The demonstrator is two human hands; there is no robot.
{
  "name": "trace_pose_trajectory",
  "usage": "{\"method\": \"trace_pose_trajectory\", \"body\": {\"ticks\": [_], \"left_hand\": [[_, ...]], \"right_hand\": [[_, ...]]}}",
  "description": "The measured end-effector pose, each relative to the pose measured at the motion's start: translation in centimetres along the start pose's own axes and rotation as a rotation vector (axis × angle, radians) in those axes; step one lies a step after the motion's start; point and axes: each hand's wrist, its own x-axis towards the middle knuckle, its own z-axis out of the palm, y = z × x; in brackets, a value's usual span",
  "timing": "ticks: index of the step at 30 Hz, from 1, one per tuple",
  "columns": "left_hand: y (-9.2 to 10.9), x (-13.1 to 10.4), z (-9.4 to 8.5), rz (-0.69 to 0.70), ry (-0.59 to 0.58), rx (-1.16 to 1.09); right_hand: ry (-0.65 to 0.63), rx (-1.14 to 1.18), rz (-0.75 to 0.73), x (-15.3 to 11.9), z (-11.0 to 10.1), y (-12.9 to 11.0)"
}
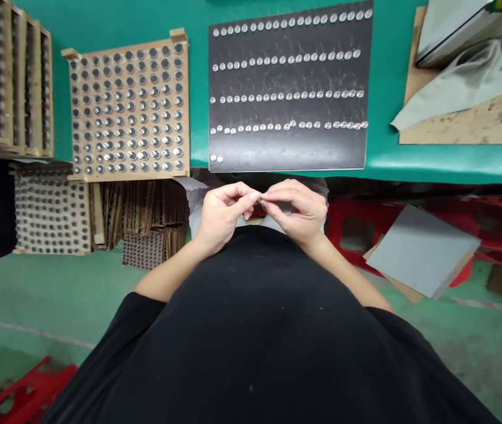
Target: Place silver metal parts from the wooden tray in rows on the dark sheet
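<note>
My left hand (225,213) and my right hand (297,211) meet in front of my body, just below the table edge. Thumb and forefinger of each are pinched together on one tiny part (260,199), too small and too covered by fingertips to name. Beyond them on the table lies a dark board (286,150) carrying rows of small round silver discs (287,96), with two more discs near its lower left corner. Left of it rests a wooden tray (131,172) with rows of dark round pieces, many in the middle and lower right topped with shiny metal.
Stacked wooden trays (34,88) stand at the table's far left. Below are another filled tray (52,209) and several stacked ones. A cloth (458,82) lies over cardboard at right. A grey sheet (423,250) sits on a red stool (357,206).
</note>
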Motion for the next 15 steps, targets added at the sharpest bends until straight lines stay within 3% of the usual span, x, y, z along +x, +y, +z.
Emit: {"method": "trace_pose_trajectory", "body": {"ticks": [8,12,15], "left_hand": [[-1.1,0.0,-0.1,0.034,0.055,0.064],[-1.3,-0.1,-0.3,0.120,0.061,0.124],[-1.3,-0.1,-0.4,0.166,0.017,0.163]], "right_hand": [[0.027,0.145,0.490,-1.3,-0.2,-0.4],[-0.139,0.183,0.482,-0.6,-1.0,-0.9],[-0.095,0.173,0.450,0.1,-1.2,-1.2]]}}
